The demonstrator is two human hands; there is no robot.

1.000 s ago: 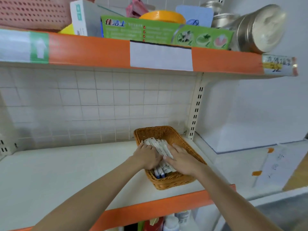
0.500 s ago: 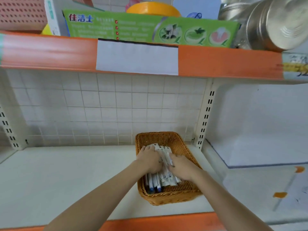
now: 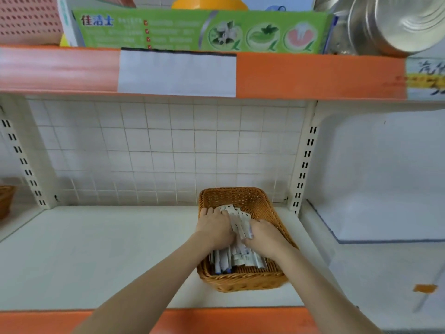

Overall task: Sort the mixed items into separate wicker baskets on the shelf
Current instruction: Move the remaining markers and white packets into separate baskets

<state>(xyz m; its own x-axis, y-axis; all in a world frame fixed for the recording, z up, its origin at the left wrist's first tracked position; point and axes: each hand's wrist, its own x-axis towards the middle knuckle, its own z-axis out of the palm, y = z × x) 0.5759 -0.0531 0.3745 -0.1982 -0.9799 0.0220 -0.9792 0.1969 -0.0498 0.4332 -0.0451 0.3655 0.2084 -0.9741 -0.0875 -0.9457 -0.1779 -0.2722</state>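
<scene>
A brown wicker basket (image 3: 243, 280) stands on the white shelf, right of centre, close to the right upright. Inside it lies a bundle of white packaged pens (image 3: 237, 221) with blue tips pointing toward me. My left hand (image 3: 213, 227) grips the bundle from the left with curled fingers. My right hand (image 3: 266, 236) holds it from the right, fingers wrapped around the packets. Both hands are inside the basket, and they hide the middle of the bundle.
Another wicker basket (image 3: 5, 200) peeks in at the far left edge. The shelf above carries a green box (image 3: 199, 31), a pink perforated basket (image 3: 29, 19) and metal pots (image 3: 395, 22). The orange shelf lip (image 3: 231, 319) runs along the front.
The view has shifted so the basket sits lower and more central. Both hands have closed in on the pen bundle, the right hand going from lying flat to curling round it.
</scene>
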